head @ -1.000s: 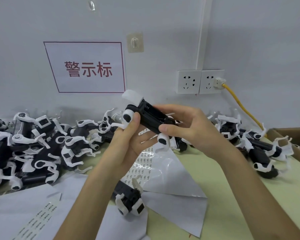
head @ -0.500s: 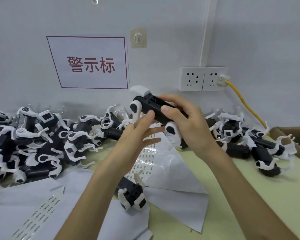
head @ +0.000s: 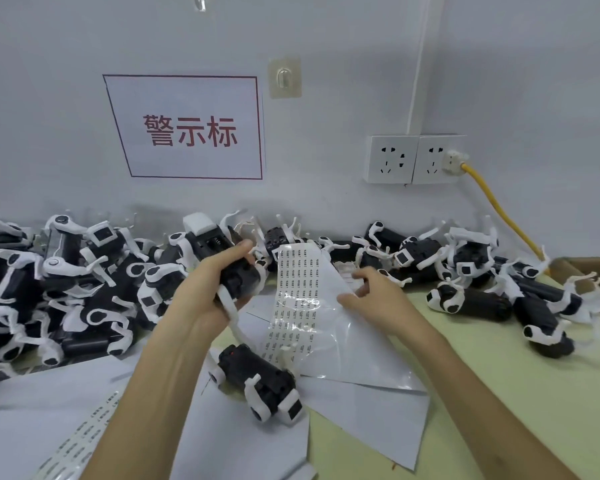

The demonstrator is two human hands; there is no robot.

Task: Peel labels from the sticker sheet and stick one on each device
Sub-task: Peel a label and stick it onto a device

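The left hand (head: 207,296) grips one device (head: 238,277), the right hand (head: 378,299) pinches the sticker sheet (head: 298,299); a left pile (head: 66,289) and a right pile (head: 482,271) of devices flank them, with a loose device (head: 257,382) near on the desk (head: 499,393).

A white wall sign (head: 187,128) with red characters in a red border hangs left of a clear adhesive hook (head: 284,77). A double socket (head: 392,159) carries a white plug (head: 455,160), whose yellow cable (head: 499,209) runs down toward a cardboard box (head: 582,268) at the pale green bench's (head: 499,393) right edge.
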